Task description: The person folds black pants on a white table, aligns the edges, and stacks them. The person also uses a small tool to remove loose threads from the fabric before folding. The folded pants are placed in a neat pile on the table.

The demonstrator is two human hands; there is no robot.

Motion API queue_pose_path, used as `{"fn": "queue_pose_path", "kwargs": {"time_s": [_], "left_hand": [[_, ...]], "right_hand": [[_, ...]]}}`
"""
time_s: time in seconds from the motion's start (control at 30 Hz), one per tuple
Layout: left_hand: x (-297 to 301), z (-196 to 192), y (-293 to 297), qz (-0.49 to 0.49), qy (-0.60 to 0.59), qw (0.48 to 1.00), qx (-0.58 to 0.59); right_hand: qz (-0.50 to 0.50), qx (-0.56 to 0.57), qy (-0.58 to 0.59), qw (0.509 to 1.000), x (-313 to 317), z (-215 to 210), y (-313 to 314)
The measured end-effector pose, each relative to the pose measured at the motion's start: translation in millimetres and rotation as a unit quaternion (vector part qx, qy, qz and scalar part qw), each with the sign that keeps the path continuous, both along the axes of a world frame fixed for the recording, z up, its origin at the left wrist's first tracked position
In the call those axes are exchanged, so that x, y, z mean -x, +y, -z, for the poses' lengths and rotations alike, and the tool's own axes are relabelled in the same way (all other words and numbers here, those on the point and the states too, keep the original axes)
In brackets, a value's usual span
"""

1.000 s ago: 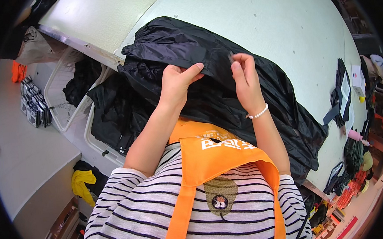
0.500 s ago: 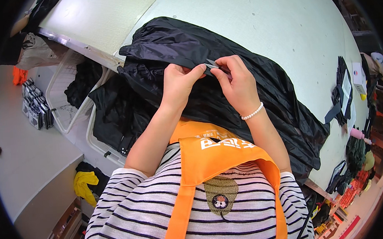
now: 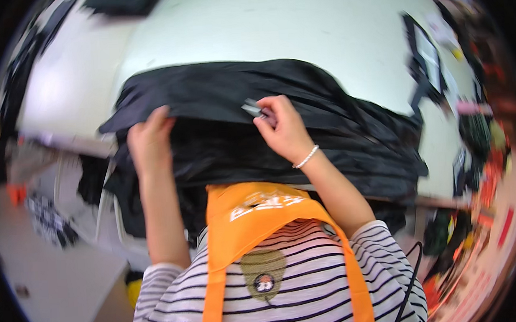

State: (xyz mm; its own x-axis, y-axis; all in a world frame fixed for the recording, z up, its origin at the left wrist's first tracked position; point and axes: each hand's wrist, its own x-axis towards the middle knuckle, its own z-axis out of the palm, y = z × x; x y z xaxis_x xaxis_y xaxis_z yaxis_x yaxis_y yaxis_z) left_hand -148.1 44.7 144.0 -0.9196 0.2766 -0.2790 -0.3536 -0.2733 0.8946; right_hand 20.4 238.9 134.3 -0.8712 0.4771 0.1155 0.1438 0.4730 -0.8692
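A shiny black garment [image 3: 218, 86] lies spread in folds along the near edge of the white table. My left hand [image 3: 148, 145] is closed on its edge toward the left end, and the fingers look blurred. Thread snips [image 3: 253, 109] with short metal blades sit in my right hand [image 3: 285, 130], closed around them over the middle of the cloth. The blades point up and to the left, apart from my left hand. A dark gap shows between the upper layer of fabric and the folds closer to me.
Below the table's left edge are white baskets [image 3: 100, 212] with black cloth. Black pieces with a white sheet [image 3: 428, 59] and a pink spool [image 3: 473, 107] lie at the table's right. Another dark item [image 3: 124, 1] rests at the far edge of view.
My left hand has moved away from the snips, leftward along the garment's edge. My right hand still holds the snips. The whole view has turned and shifted.
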Motion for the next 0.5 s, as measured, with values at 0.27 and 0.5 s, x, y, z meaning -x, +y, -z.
{"fn": "queue_pose_path", "kwargs": {"time_s": [0.27,0.5], "left_hand": [[-30.0,44.4,94.5,0.018,0.194,0.965,0.175],[-157.0,136.2,111.2,0.171,0.436,0.678,0.566]], "right_hand": [[0.352,-0.122,-0.059,0.926,-225.9,12.1,189.7],[0.619,-0.183,-0.206,0.736,-510.8,87.9,410.0]]}}
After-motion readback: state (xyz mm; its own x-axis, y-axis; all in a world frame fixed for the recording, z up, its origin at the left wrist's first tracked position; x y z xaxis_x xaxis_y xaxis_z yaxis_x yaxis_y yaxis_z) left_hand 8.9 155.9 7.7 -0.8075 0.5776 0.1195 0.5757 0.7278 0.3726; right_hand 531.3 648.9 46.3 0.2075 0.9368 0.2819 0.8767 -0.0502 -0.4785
